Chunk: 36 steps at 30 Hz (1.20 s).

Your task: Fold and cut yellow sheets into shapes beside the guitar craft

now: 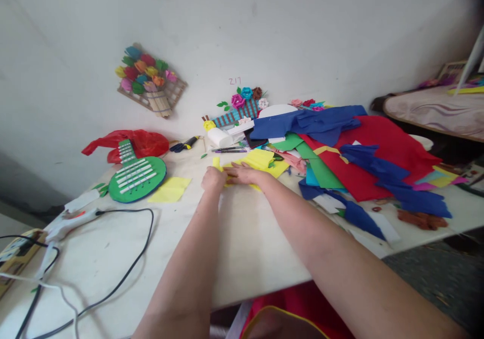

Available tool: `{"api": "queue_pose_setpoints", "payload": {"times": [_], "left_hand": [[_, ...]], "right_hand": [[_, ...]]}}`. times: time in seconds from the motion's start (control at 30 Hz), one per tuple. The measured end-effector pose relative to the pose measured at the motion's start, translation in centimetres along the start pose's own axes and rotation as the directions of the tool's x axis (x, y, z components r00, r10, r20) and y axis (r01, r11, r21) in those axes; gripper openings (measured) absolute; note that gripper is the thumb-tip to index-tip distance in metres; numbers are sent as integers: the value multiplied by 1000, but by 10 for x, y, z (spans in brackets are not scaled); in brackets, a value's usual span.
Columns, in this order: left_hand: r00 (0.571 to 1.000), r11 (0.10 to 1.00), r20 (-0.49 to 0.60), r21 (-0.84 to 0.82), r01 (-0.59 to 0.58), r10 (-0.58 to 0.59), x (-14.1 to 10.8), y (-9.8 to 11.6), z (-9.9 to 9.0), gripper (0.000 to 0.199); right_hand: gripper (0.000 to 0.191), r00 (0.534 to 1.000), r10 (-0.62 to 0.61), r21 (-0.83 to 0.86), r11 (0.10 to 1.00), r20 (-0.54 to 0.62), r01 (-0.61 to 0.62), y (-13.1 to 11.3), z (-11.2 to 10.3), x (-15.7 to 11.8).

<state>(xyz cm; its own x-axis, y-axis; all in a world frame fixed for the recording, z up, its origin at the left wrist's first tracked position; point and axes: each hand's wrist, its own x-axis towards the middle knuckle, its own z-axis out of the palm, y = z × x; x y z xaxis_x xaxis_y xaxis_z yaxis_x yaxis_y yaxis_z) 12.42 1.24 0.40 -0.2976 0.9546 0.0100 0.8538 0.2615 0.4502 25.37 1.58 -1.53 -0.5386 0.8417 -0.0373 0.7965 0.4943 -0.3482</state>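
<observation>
My left hand (214,178) is closed around a piece of yellow paper (217,162), whose end sticks up above the fingers. Close beside it, my right hand (242,173) lies with its fingers stretched out over the yellow paper on the table. More yellow sheets (260,158) lie just beyond the right hand, one looking like crepe paper. A separate yellow square (170,189) rests left of my left hand. Further left is a green guitar-shaped craft (138,178) with white strips across it.
Scissors (184,144) and pens (229,150) lie at the back. Blue crepe paper (310,122), a red sheet (397,147) and green pieces pile up on the right. A glue gun (71,224) with a looping black cord (145,245) lies left, near a power strip (17,258).
</observation>
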Motion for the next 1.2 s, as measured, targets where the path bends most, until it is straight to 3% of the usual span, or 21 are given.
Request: {"api": "queue_pose_setpoints", "payload": {"times": [0.47, 0.87, 1.07, 1.2], "left_hand": [[996, 991, 88, 126, -33, 22, -1, -1, -5, 42], [996, 994, 5, 61, -91, 91, -6, -7, -3, 35], [996, 996, -19, -3, -92, 92, -5, -9, -3, 32], [995, 996, -50, -21, -86, 85, -6, -10, -5, 31]], "right_hand": [[64, 1000, 29, 28, 999, -10, -29, -1, 0, -1], [69, 997, 64, 52, 997, -36, -62, -4, -3, -7], [65, 972, 137, 143, 984, -193, -110, 0, -6, -2], [45, 883, 220, 150, 974, -416, -172, 5, -22, -3]]}}
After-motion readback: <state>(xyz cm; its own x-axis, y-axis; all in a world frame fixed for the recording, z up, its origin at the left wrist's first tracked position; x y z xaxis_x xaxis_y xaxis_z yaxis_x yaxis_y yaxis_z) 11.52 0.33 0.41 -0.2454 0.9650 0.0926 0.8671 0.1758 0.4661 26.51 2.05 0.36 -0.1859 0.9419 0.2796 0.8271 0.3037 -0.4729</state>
